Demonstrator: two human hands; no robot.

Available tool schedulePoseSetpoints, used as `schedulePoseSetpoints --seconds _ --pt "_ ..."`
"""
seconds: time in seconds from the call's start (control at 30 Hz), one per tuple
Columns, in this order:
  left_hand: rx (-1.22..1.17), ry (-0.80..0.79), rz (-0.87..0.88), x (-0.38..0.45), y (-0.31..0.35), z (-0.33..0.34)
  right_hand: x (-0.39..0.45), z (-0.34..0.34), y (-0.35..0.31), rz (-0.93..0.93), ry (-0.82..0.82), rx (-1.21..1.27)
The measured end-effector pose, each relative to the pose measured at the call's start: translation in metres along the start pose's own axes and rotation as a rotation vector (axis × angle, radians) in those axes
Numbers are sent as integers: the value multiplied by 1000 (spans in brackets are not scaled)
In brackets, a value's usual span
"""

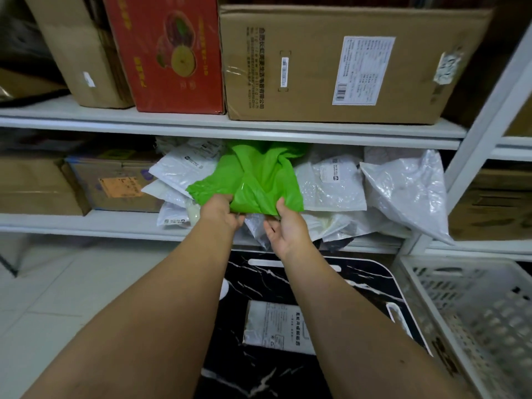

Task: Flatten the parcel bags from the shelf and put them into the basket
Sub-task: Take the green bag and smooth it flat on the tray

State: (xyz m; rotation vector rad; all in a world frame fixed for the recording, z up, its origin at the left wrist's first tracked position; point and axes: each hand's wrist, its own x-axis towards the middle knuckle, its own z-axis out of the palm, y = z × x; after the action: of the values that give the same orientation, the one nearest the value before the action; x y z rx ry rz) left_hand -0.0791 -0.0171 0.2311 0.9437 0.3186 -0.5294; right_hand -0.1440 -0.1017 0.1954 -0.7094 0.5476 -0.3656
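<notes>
A crumpled green parcel bag (pixel 259 174) lies on top of a heap of white parcel bags (pixel 334 180) on the middle shelf (pixel 86 226). My left hand (pixel 221 211) grips the green bag's lower left edge. My right hand (pixel 283 228) pinches its lower right corner with the thumb on top, palm turned up. One flat white parcel bag (pixel 276 323) lies on a black marbled table (pixel 359 286) below the shelf. The white slatted basket (pixel 472 312) stands at the lower right.
Cardboard boxes (pixel 331 61) and a red fruit carton (pixel 167 53) fill the upper shelf. More brown boxes (pixel 115 182) sit left of the bag heap. A white shelf upright (pixel 486 125) rises at the right. Pale floor tiles (pixel 72 283) lie at the left.
</notes>
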Motion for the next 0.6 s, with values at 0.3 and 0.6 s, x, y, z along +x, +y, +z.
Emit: schedulePoseSetpoints --seconds 0.3,0.6 --pt "3 87 -5 -88 -41 -56 -92 -51 39 42 34 -54" --pt "34 121 -12 -153 -65 -107 -162 -87 62 130 30 -240"
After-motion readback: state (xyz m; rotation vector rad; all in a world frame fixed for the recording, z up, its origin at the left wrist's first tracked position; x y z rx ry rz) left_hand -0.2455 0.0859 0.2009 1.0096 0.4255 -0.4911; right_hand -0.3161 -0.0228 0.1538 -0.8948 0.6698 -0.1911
